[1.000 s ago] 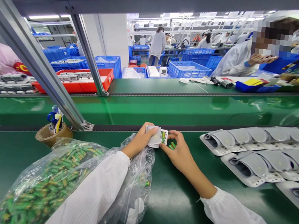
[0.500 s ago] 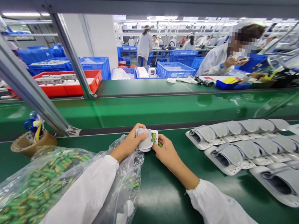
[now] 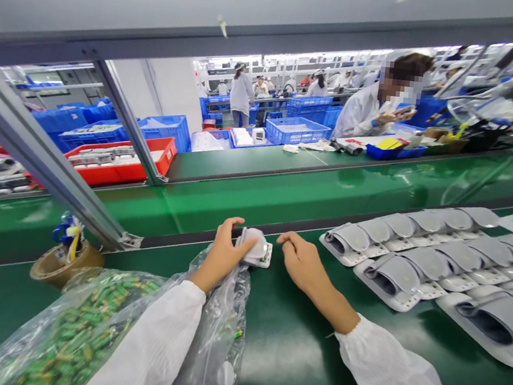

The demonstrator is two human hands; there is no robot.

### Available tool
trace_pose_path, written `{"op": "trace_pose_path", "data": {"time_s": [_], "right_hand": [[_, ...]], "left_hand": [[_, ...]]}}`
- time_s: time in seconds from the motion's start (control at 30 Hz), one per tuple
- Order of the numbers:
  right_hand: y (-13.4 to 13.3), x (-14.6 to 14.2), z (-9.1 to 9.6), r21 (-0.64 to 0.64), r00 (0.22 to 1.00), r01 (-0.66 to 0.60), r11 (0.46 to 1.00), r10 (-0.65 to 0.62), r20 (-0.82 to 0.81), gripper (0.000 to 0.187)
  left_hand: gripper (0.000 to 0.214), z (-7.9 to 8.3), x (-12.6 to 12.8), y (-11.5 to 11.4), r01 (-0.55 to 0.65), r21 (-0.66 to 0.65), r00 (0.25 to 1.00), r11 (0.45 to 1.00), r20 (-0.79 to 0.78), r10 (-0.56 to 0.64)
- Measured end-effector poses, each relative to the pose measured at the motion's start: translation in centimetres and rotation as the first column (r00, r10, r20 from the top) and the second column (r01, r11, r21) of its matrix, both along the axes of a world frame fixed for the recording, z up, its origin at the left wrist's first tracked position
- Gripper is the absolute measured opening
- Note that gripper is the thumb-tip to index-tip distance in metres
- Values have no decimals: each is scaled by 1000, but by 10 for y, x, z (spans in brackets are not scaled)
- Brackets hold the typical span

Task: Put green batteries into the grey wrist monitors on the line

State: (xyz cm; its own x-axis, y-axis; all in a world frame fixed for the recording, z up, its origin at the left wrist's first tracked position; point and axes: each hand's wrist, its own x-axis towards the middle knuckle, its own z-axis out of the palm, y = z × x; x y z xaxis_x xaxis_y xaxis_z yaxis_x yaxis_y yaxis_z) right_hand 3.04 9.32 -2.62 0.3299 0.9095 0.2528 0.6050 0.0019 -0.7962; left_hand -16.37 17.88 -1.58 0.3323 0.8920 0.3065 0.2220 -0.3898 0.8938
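This is a factory assembly floor: a long, smooth green workbench (image 3: 297,358) bears rows of matching white plastic units with curled grey cuffs (image 3: 393,273) and a bulging clear plastic bag of small green cylinders (image 3: 78,333). Beyond slanting silver metal uprights (image 3: 128,121), blue plastic crates (image 3: 297,138) and a shallow red plastic tray (image 3: 124,175) line a second green bench (image 3: 226,167), and white-coated people (image 3: 241,95) appear in the hall behind (the nearest white ribbed sleeves (image 3: 147,334) match).

Grey cuff (image 3: 257,242), white base (image 3: 268,256), green-and-gold batteries (image 3: 76,345), dark green tabletop (image 3: 288,363)
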Motion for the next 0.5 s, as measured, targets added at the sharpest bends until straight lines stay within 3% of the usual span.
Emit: {"op": "trace_pose_path", "data": {"time_s": [0.07, 0.13, 0.23, 0.27, 0.33, 0.4, 0.5], "right_hand": [[-7, -8, 3, 87, 994, -78, 993, 84, -66, 21], [-17, -21, 8, 117, 951, -301, 946, 307, -37, 14], [-33, -46, 13, 4, 734, -674, 739, 669, 117, 10], [-37, -53, 14, -44, 654, -743, 668, 738, 163, 11], [-42, -66, 13, -122, 558, -794, 595, 794, 243, 10], [-45, -75, 10, -201, 509, -790, 580, 802, 313, 10], [-46, -85, 1, -263, 488, -742, 617, 766, 419, 17]], "left_hand": [[31, 21, -4, 0, 42, 57, 999, 997, -25, -41], [17, 41, -8, -1, 62, 61, 998, 996, -3, -62], [10, 59, -12, -4, 58, 29, 996, 998, 63, -60], [9, 62, -13, -4, 69, 22, 995, 997, 65, -71], [9, 65, -16, -4, 90, 24, 995, 996, 36, -91], [10, 67, -20, -5, 96, 50, 995, 994, 12, -96], [11, 75, -22, -11, 98, 104, 995, 990, 7, -99]]}}
